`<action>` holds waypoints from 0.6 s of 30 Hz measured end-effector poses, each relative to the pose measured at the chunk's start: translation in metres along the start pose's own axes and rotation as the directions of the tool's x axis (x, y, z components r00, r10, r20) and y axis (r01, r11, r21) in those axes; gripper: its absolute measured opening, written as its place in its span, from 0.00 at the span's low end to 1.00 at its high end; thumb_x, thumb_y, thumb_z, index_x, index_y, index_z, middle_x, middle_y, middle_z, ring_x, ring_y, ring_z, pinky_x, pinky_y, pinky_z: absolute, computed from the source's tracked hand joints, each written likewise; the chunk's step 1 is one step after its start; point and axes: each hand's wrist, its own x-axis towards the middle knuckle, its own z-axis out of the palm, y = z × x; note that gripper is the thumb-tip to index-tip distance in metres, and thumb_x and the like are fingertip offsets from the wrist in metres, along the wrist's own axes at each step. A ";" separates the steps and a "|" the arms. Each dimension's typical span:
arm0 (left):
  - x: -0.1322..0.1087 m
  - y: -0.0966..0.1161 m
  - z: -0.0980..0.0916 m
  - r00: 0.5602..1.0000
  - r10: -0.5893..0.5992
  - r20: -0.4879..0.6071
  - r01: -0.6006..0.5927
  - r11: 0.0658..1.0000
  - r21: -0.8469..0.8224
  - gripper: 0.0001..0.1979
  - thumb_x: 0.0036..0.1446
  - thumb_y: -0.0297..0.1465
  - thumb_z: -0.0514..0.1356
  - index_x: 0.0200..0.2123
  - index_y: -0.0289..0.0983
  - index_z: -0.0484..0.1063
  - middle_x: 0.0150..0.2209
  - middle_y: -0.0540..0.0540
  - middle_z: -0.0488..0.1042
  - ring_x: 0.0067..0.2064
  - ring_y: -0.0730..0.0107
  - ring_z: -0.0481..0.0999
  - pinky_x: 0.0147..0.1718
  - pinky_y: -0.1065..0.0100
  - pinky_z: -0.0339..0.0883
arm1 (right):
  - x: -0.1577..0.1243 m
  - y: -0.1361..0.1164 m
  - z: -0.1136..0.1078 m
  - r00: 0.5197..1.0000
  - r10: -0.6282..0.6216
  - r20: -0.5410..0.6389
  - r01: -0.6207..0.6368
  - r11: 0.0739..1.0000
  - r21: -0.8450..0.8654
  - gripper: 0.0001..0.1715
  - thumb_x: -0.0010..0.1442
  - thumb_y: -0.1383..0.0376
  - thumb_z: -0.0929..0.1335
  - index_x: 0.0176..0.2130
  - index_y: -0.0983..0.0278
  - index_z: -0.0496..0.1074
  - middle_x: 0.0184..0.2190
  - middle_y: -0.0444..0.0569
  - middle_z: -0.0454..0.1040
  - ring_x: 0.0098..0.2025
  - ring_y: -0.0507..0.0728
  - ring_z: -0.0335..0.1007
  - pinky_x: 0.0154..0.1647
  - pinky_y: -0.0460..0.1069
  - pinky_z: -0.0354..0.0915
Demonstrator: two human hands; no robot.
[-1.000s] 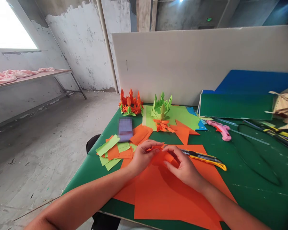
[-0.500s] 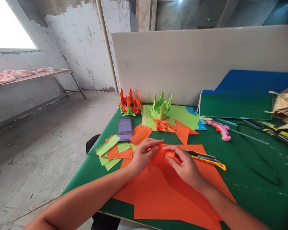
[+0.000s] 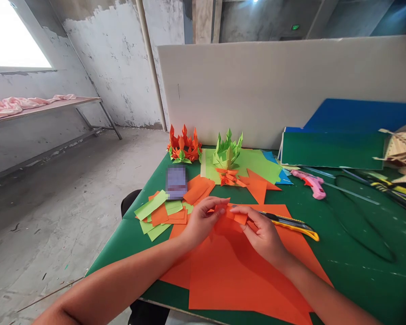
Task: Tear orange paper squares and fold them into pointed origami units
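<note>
A small folded piece of orange paper [image 3: 238, 217] is pinched between both hands, just above large orange sheets [image 3: 237, 275]. My left hand [image 3: 205, 221] grips its left end between thumb and fingers. On the other side, my right hand [image 3: 260, 230] holds the right end, index finger along the top edge. Behind the right hand lies a yellow and black utility knife [image 3: 294, 223], partly covered by the fingers. Small orange and green paper rectangles [image 3: 160, 214] are heaped to the left of my hands. Folded orange pieces [image 3: 228, 177] rest beyond them.
An orange paper crown-like piece [image 3: 184, 144] and a green one [image 3: 228, 151] stand at the back of the green table [image 3: 358, 239]. A blurred-out purple item [image 3: 176, 182] lies left. At the right are a pink glue gun [image 3: 310, 183], its cord, and green boards [image 3: 331, 149].
My right thumb has shifted slightly lower and right, exposing more of the folded orange paper. Both hands stay in nearly the same place.
</note>
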 end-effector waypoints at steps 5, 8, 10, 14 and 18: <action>-0.001 -0.001 0.002 0.999 0.030 0.019 -0.030 1.000 0.001 0.12 0.58 0.37 0.63 0.43 0.42 0.80 0.43 0.43 0.73 0.44 0.65 0.73 0.40 0.67 0.70 | 0.002 0.001 -0.001 1.000 0.004 -0.026 -0.003 1.000 0.013 0.16 0.60 0.72 0.63 0.44 0.56 0.73 0.44 0.46 0.79 0.49 0.57 0.75 0.50 0.51 0.70; -0.001 -0.001 0.003 0.999 0.038 0.030 -0.038 0.999 -0.025 0.11 0.57 0.38 0.64 0.41 0.42 0.81 0.40 0.43 0.73 0.42 0.65 0.74 0.39 0.66 0.70 | 0.003 -0.001 -0.001 0.999 0.036 -0.015 -0.035 0.999 0.042 0.12 0.62 0.69 0.64 0.43 0.57 0.73 0.43 0.47 0.79 0.47 0.57 0.75 0.47 0.51 0.71; -0.001 -0.001 0.004 0.999 0.031 0.022 -0.030 0.999 -0.029 0.10 0.57 0.38 0.64 0.39 0.41 0.82 0.38 0.43 0.74 0.41 0.65 0.74 0.39 0.66 0.71 | 0.004 -0.004 -0.001 0.999 0.049 -0.016 -0.047 0.997 0.066 0.09 0.62 0.68 0.65 0.41 0.57 0.74 0.42 0.47 0.79 0.46 0.58 0.76 0.46 0.51 0.71; -0.001 0.001 0.005 1.000 0.023 -0.018 -0.023 1.000 0.002 0.09 0.55 0.37 0.65 0.37 0.39 0.82 0.39 0.42 0.76 0.40 0.64 0.76 0.38 0.66 0.72 | 0.006 -0.007 0.000 0.999 0.054 -0.007 -0.053 0.995 0.084 0.08 0.62 0.67 0.66 0.39 0.58 0.74 0.40 0.47 0.79 0.44 0.59 0.75 0.44 0.52 0.71; -0.002 0.002 0.004 0.998 0.066 -0.022 -0.065 0.997 0.044 0.09 0.57 0.36 0.64 0.37 0.38 0.81 0.40 0.41 0.77 0.42 0.63 0.77 0.38 0.66 0.73 | 0.006 -0.007 0.001 0.995 0.100 0.009 -0.101 0.987 0.123 0.06 0.61 0.66 0.67 0.38 0.58 0.75 0.39 0.48 0.79 0.44 0.60 0.75 0.44 0.53 0.71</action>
